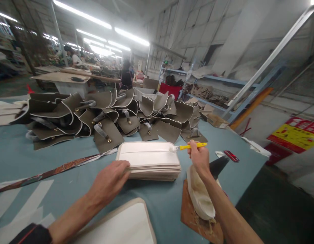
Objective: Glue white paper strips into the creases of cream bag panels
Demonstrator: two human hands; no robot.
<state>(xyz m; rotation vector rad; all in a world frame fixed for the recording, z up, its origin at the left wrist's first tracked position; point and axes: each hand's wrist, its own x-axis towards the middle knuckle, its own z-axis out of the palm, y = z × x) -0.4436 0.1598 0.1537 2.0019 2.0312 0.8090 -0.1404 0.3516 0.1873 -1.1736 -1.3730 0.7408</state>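
Now my left hand point(109, 181) presses flat, fingers together, on the stack of cream panels point(150, 164); my right hand point(199, 157) pinches a yellow-handled brush point(188, 147), bristles touching its smooth top.

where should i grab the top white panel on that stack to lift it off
Probably by the near left edge of the top panel, coming in from the left, where the left hand already rests against the stack. The panels lie flat with edges exposed there. The right hand holds the yellow-handled brush at the far right corner, so that side is busy.
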